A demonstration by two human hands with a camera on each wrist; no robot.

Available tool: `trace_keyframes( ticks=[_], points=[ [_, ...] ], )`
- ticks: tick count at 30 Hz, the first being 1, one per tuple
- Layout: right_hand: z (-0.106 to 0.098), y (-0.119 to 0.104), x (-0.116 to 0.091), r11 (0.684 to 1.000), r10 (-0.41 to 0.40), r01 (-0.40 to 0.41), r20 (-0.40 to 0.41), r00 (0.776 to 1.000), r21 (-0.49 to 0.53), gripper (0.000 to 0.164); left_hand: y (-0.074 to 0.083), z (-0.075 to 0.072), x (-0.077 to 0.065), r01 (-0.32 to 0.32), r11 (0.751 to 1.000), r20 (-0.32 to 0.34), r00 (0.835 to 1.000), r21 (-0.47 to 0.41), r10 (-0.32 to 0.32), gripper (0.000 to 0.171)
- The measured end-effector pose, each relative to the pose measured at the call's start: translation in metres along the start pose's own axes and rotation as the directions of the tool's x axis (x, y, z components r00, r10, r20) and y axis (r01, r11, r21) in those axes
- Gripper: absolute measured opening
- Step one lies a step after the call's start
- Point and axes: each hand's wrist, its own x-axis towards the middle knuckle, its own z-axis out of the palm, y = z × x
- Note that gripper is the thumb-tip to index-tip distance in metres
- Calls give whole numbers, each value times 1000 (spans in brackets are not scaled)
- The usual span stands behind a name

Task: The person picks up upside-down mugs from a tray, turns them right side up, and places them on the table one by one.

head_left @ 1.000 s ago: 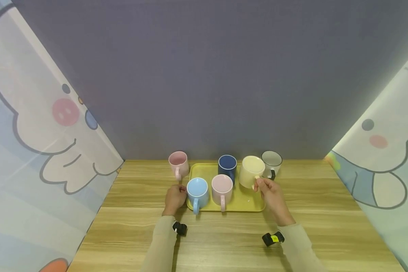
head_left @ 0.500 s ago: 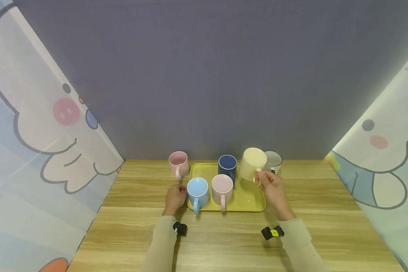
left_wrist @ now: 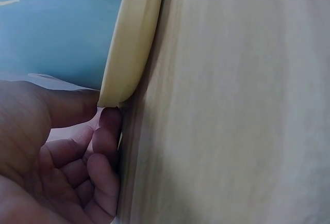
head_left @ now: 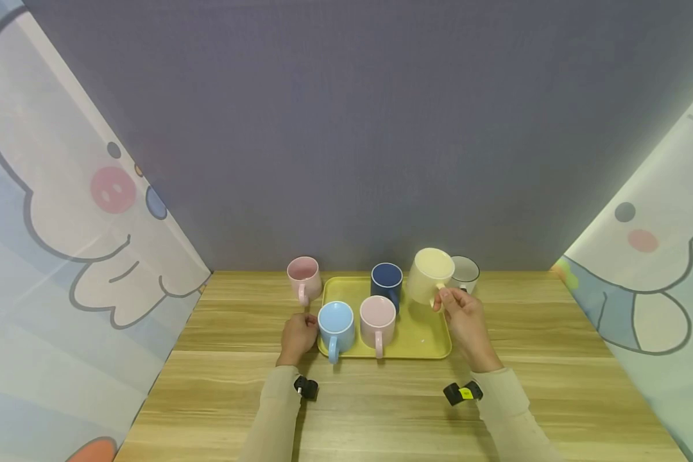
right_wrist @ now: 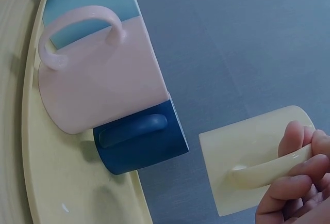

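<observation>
My right hand (head_left: 464,324) pinches the handle of a cream-yellow mug (head_left: 427,279), seen close in the right wrist view as fingers and thumb round the handle (right_wrist: 268,172). This mug hangs above the back right part of a yellow tray (head_left: 418,343), apart from the dark blue mug (right_wrist: 144,139). At the tray's left edge, my left hand (head_left: 298,337) pinches the rim (left_wrist: 126,64), thumb on top and fingertip beneath. Right beside it on the tray stands a light blue mug (head_left: 336,327), with a pale pink mug (head_left: 375,330) to its right.
Left of the tray's back corner, a pink mug (head_left: 304,282) stands on the wooden table (head_left: 219,359). A white mug with a dark rim (head_left: 466,273) is partly hidden behind the cream-yellow one. A grey panel (head_left: 346,160) rises at the table's back edge.
The cream-yellow mug has risen and shifted slightly away from me in my right hand, now covering more of the white mug. My left hand and the other mugs have stayed put.
</observation>
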Motion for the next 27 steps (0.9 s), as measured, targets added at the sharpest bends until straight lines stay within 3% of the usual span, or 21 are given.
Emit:
trace_keyframes(
  ticks=[10,16,22,27],
  points=[
    [0,-3,-2,997,52,-52,10,999,53,36,1,1,1,9,1000,2,1000,-5,-9,12],
    [0,-4,-5,970,90,-104,71,993,218,29,1,1,0,18,1000,2,1000,-12,-18,11],
    [1,-3,-6,874,65,-150,195,979,462,28,1,0,0,20,1000,5,1000,-13,-20,11],
    [2,-1,-8,736,31,-225,300,953,639,30,0,1,0,22,1000,6,1000,-20,-22,10]
  ],
)
